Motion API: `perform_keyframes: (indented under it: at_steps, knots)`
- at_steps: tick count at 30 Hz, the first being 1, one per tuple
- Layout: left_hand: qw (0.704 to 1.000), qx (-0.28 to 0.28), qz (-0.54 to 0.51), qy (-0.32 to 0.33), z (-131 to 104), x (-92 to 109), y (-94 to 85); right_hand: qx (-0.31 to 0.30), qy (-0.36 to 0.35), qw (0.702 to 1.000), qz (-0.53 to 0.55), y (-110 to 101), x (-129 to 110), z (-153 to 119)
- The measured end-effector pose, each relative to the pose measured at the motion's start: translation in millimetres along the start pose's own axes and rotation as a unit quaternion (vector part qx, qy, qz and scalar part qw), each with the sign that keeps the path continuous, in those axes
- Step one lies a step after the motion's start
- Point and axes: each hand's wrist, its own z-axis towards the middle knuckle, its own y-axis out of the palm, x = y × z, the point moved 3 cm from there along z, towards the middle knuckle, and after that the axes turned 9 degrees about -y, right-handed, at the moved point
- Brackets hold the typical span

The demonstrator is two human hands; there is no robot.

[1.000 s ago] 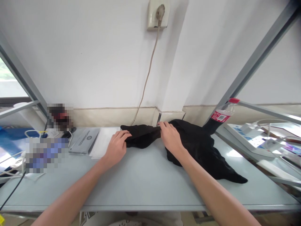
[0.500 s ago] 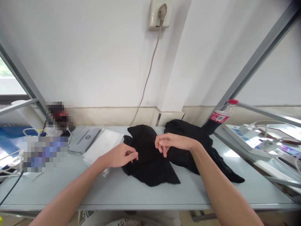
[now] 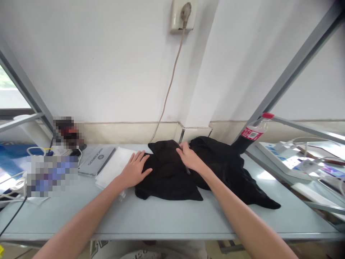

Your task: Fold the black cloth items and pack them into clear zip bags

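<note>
A piece of black cloth (image 3: 168, 180) lies on the grey table with uneven, pointed edges. My left hand (image 3: 134, 169) is open, its fingers spread over the cloth's left edge and beside the white packets (image 3: 113, 165). At the cloth's upper right edge, my right hand (image 3: 189, 157) has its thumb and fingers closed on the fabric; some fingertips are hidden. A second black cloth piece (image 3: 229, 169), bunched and wrinkled, lies just right of the first, partly under my right wrist.
A cola bottle (image 3: 248, 135) with a red cap leans at the back right by the metal frame post. A grey printed pouch (image 3: 98, 160) lies left of the white packets. Cables and white devices (image 3: 285, 158) fill the right side. A plugged cord (image 3: 172, 79) hangs down the wall.
My left hand has spread its fingers and come down on the cloth's left edge. My right hand has moved away from me onto the upper right edge, and the cloth has shifted slightly back.
</note>
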Motion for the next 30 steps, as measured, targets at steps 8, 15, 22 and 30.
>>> perform_keyframes:
  at_steps: [8, 15, 22, 30]
  knots:
    - [0.990, -0.046, -0.030, -0.129, 15, -19, 17.4, -0.030, -0.079, 0.970, 0.226, -1, -1, 2]
    - [0.991, 0.005, -0.077, -0.111, 24, -24, 3.4, -0.054, -0.054, 0.956, 0.282, 5, -8, -1]
    - [0.989, -0.121, -0.040, -0.073, 12, -48, 4.4, -0.064, -0.041, 0.957, 0.279, 0, -1, -2]
    - [0.995, -0.041, -0.020, -0.086, 21, -45, 17.1, -0.108, -0.087, 0.952, 0.272, 5, -11, -6]
